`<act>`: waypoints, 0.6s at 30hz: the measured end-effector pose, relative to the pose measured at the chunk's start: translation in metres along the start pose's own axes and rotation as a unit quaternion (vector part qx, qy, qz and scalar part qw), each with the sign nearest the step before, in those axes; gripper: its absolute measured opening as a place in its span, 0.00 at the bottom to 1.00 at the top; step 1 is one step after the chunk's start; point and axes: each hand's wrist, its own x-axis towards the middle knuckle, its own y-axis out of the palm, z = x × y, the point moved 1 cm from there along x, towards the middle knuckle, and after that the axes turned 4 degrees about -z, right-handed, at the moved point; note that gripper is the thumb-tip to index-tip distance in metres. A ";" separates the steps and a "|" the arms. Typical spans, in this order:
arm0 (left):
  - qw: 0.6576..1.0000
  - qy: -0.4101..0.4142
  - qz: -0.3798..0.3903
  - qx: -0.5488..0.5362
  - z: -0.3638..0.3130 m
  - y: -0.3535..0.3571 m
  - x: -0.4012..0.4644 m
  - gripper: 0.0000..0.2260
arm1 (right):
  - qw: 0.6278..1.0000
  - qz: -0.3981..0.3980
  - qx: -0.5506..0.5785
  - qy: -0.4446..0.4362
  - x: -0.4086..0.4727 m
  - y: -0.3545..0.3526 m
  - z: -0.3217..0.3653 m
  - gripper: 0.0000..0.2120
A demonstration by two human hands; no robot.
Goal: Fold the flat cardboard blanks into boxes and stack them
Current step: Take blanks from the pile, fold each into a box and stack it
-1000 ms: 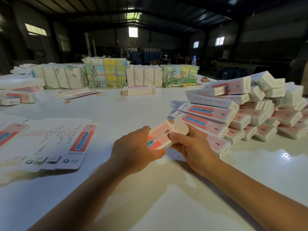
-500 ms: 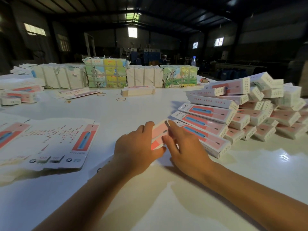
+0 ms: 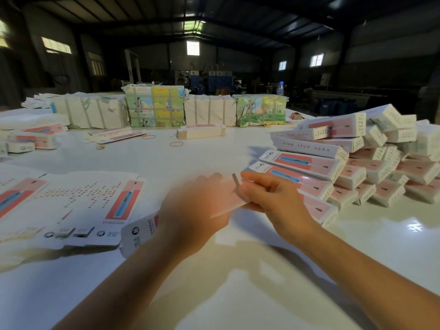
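Note:
Both hands hold one long pink-and-white box point(image 3: 227, 198) over the white table point(image 3: 238, 294). My left hand point(image 3: 190, 217), blurred by motion, grips its near part, and the box's near white end point(image 3: 139, 234) sticks out below that wrist. My right hand point(image 3: 273, 198) pinches the far end, fingers curled round it. Just right of the hands rises a slanted stack of folded boxes point(image 3: 333, 167). Flat printed blanks point(image 3: 78, 206) lie spread on the table to the left.
Wrapped bundles of blanks point(image 3: 154, 108) line the table's far side, with a small stack of flat blanks point(image 3: 201, 132) in front. Rubber bands point(image 3: 176, 144) lie mid-table. More folded boxes point(image 3: 35, 139) sit far left. A water bottle point(image 3: 281, 88) stands behind.
The box turned from facing up toward me to lying lower and longer between my hands. My left hand slid back along it; my right hand closed on the far end.

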 end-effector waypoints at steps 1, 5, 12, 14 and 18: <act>1.000 0.001 0.001 -0.003 -0.001 -0.001 0.001 0.22 | 1.000 0.003 0.003 -0.012 -0.001 -0.001 0.001 0.12; 1.000 -0.007 0.011 -0.015 -0.008 -0.005 0.004 0.22 | 0.997 0.030 0.000 -0.065 -0.008 -0.005 0.006 0.20; 1.000 -0.001 0.016 -0.002 -0.008 -0.006 0.004 0.23 | 0.993 0.006 -0.059 -0.102 -0.012 -0.001 0.005 0.18; 1.000 0.003 0.014 -0.002 -0.009 -0.006 0.004 0.24 | 0.992 0.006 -0.075 -0.106 -0.013 -0.001 0.005 0.18; 1.000 0.009 -0.013 0.027 -0.011 -0.006 0.005 0.23 | 0.991 0.000 -0.076 -0.107 -0.014 -0.001 0.007 0.18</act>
